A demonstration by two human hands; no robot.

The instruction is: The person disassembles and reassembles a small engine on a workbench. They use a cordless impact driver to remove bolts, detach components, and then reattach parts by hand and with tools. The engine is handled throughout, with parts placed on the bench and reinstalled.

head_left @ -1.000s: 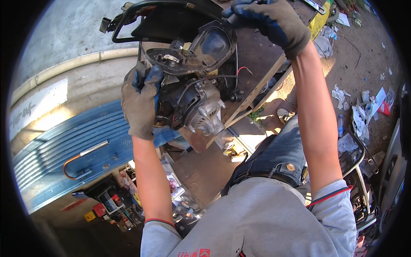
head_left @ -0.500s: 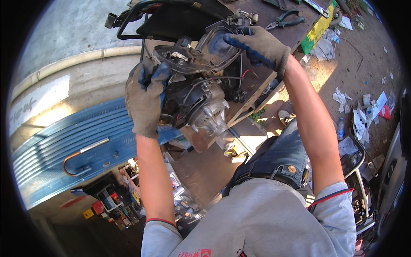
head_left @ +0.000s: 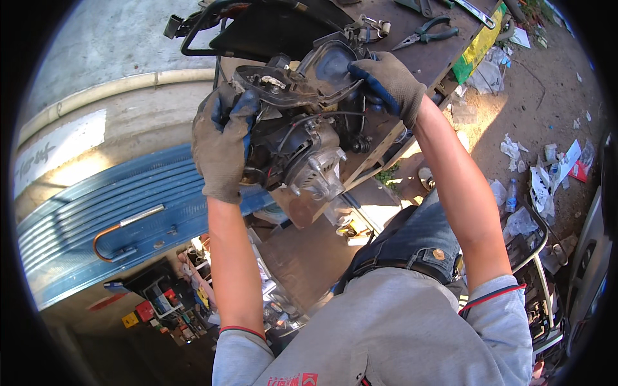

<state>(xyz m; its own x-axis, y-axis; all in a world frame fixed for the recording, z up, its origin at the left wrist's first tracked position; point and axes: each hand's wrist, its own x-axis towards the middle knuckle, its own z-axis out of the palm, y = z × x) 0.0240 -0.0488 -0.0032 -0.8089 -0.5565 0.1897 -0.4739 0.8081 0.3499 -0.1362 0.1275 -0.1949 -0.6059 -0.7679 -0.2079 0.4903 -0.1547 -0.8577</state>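
Ahead of me a small engine with a grey, finned metal cover sits on a wooden bench. Over it lies an opened black plastic housing with two hollow halves, a left half and a right half. My left hand, in a brown and blue work glove, is closed round the left side of the housing, thumb and fingers curled. With a matching glove, my right hand grips the outer edge of the right half; its fingertips are partly hidden. A black cable runs across between housing and engine.
Beyond the housing stands a black metal-framed panel. Long-nose pliers and a wrench lie on the bench. At left is a blue ribbed shutter. Litter is scattered on the ground at right.
My right hand has moved slightly down and left along with the right half's edge. The red wire beside it is now hidden. My left hand has shifted a little to the right.
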